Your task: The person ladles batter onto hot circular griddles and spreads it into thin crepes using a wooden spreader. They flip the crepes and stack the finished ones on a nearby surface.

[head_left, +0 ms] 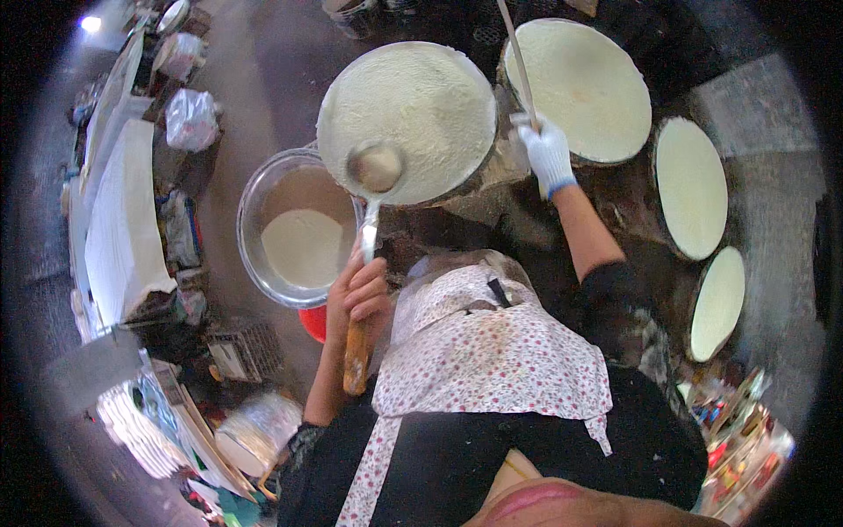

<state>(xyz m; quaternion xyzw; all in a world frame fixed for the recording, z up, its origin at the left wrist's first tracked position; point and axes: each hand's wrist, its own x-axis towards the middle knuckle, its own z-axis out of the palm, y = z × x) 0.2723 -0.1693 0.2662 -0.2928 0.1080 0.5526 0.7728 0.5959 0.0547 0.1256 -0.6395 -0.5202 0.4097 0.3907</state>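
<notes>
My left hand (363, 297), bare, is closed round the wooden handle of a metal ladle (372, 224). The ladle's blurred bowl is over the near left edge of a round griddle covered with pale batter (413, 114); whether it touches is unclear. Just left of that hand stands a large steel bowl (250, 255) with a pool of cream-coloured batter (303, 246) inside. My right hand (546, 156) wears a white knitted glove and grips a long thin stick (520, 61), which points away from me. It is beside a second batter-covered round griddle (584, 92).
Two more round griddles with pale sheets, one (692, 189) and a nearer one (717, 303), curve along the right. Part of a red container (313, 323) shows under the steel bowl. A long white sheet (127, 228) and a plastic bag (190, 120) lie at the left.
</notes>
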